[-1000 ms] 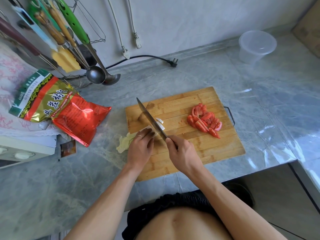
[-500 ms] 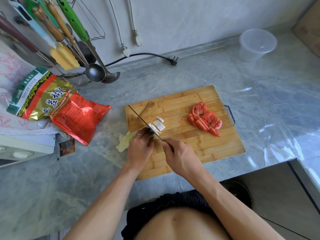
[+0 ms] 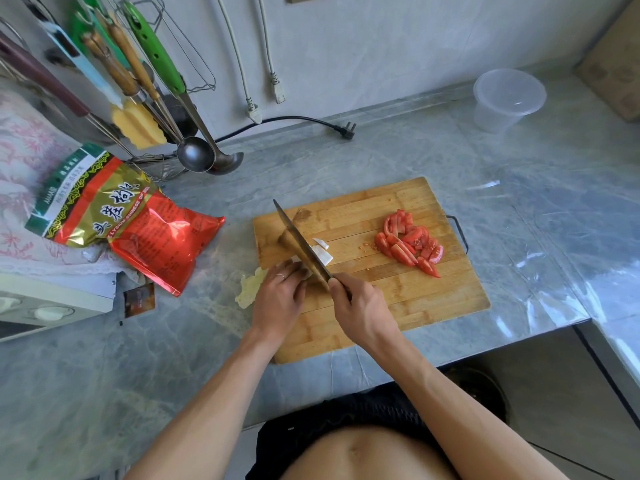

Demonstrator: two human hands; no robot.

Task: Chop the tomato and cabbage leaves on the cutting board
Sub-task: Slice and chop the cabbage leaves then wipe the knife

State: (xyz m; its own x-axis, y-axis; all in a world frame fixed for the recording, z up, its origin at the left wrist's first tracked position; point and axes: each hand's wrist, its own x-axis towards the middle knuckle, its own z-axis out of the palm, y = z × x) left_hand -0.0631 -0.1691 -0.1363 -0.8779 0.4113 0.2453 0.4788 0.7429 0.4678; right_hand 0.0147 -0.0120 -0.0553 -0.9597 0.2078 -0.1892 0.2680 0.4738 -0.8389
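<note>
The right hand [image 3: 360, 306] had its fingers wrapped tight around the handle of a broad knife [image 3: 300, 244], the handle itself hidden inside the fist. The blade ran away from the person, tilted, its near part right against the left fingertips [image 3: 300, 271]. Those fingers of the left hand [image 3: 278, 299] were curled down, knuckles forward, pinning the pale stalk end of the cabbage leaf [image 3: 250, 289] to the board; a thin ring sat on 1 finger. The leafy, yellow-green end of the leaf spilled off the board's left edge onto the counter. Just right of the blade lay a few cut white cabbage pieces [image 3: 322, 252], touching or nearly touching the steel.

The wooden cutting board [image 3: 398, 299] lay on the grey marbled counter [image 3: 519, 220], with a wire handle at its right edge. On its far right part sat the chopped tomato [image 3: 412, 242], a loose heap of red wedges, well apart from the knife.

Left of the board lay a red and gold snack bag [image 3: 131, 220]. Behind it, ladles [image 3: 195, 154] and other utensils hung from a rack. A clear plastic tub [image 3: 507, 98] stood at the far right of the counter, and a black plug [image 3: 348, 128] lay near the wall.
</note>
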